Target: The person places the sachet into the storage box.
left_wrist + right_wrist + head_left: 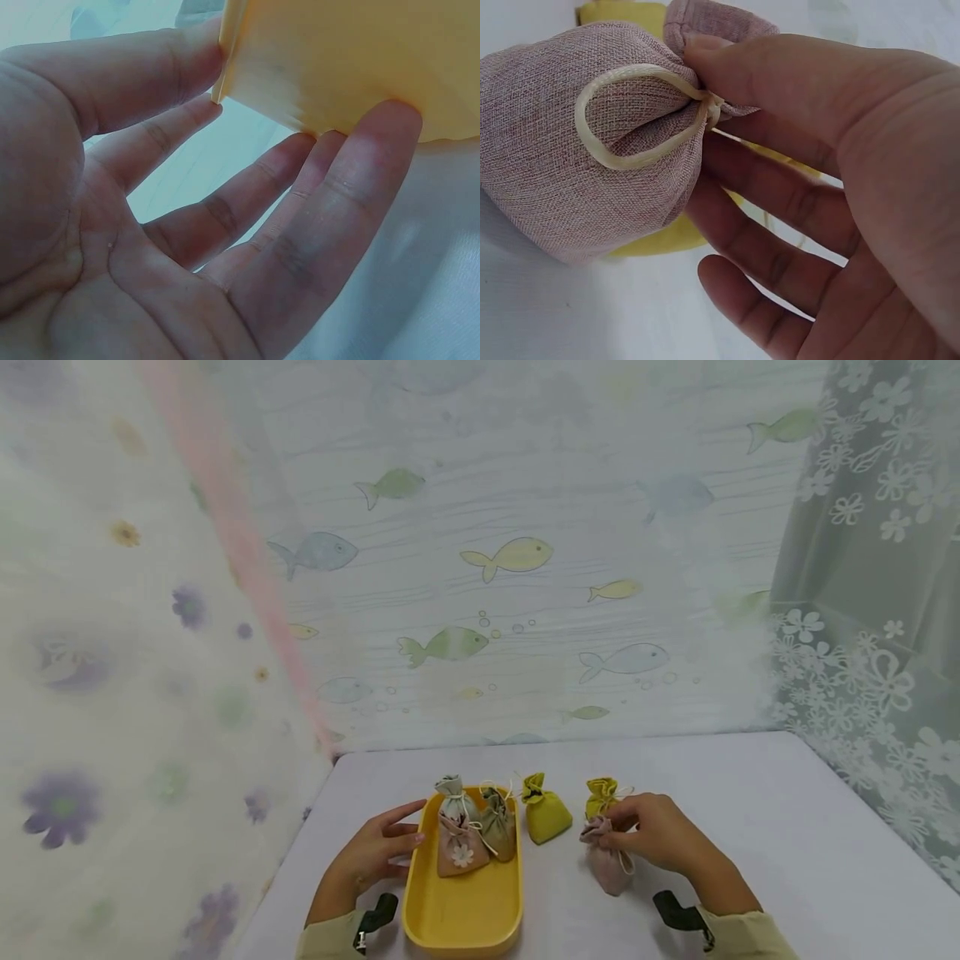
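My right hand [660,833] pinches a dusty-pink drawstring pouch [609,864] by its gathered neck. In the right wrist view, the pouch [592,142] hangs from thumb and fingers, its cream cord looped in front. A yellow-green pouch [600,793] is just behind it, partly hidden. My left hand [375,852] touches the left side of a yellow tray [465,918], fingers spread along its rim and outer wall. Inside the tray's far half sit a pale grey-green pouch [455,793], an olive-brown pouch [498,831] and a pink pouch [457,850] with a white flower.
Between the tray and my right hand, another yellow-green pouch [547,814] stands on the white-covered table [720,793]. A fish-printed curtain [517,610] hangs behind the table's far edge. Floral cloth [150,693] borders the left side.
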The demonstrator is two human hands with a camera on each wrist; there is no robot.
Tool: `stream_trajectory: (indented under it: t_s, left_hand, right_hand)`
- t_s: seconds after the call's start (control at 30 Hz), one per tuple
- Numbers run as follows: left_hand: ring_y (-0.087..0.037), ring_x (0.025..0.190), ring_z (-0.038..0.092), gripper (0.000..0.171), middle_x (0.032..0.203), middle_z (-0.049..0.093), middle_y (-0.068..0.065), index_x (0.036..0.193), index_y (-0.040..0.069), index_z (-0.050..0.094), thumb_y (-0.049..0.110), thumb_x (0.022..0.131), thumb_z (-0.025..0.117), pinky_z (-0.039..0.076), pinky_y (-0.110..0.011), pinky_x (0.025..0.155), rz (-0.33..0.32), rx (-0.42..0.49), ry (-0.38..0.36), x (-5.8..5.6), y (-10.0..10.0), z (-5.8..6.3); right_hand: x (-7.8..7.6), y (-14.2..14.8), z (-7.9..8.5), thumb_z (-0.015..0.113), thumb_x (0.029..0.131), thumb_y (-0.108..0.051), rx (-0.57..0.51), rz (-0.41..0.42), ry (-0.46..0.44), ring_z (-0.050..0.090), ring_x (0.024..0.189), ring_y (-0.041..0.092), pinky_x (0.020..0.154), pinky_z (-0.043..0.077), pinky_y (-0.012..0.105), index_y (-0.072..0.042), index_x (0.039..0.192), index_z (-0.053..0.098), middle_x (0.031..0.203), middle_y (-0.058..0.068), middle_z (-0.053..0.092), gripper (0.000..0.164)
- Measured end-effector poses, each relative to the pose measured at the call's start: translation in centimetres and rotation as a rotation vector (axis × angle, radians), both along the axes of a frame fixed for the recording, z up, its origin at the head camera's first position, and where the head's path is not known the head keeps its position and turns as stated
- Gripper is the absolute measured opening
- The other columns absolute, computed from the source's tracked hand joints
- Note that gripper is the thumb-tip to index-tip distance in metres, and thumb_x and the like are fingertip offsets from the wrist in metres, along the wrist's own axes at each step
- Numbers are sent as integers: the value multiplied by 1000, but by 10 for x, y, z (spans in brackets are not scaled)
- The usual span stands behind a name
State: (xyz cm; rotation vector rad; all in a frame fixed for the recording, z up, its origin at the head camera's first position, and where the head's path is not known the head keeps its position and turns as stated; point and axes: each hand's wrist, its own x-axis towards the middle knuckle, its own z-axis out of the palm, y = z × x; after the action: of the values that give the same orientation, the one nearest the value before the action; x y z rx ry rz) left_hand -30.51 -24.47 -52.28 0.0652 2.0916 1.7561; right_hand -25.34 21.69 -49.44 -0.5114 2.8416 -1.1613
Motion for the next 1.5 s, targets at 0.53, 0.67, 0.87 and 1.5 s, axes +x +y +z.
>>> stream_trajectory:
  t_s: [0.53,0.67,0.87,1.5]
  left_hand:
    - [-28,111,72,75,146,57,-23,160,24,42,26,94,78,64,-52,83,-9,-2,5,1,1,0]
    - [-29,112,72,75,147,56,-24,160,23,41,26,94,78,64,-53,83,-12,8,5,1,0,1]
    - [-29,112,72,75,147,55,-24,160,23,42,26,95,77,63,-53,83,-13,11,5,1,0,1]
    - [-28,110,72,75,145,57,-22,160,23,42,26,94,78,64,-52,83,-6,1,-7,2,2,2]
  right_hand:
    - [5,0,11,81,89,-23,1,-42,-6,65,84,12,62,55,23,-18,103,82,98,-4,76,15]
    - [5,1,13,80,90,-23,-18,-24,15,67,86,11,64,56,22,-19,104,82,99,-5,76,14]
    - [6,-2,15,80,91,-27,-30,-27,46,69,91,11,71,57,22,-21,108,82,103,-5,77,18]
    - [10,-12,21,83,89,-26,-74,-79,265,70,89,4,75,60,25,-30,101,80,96,-17,74,13]
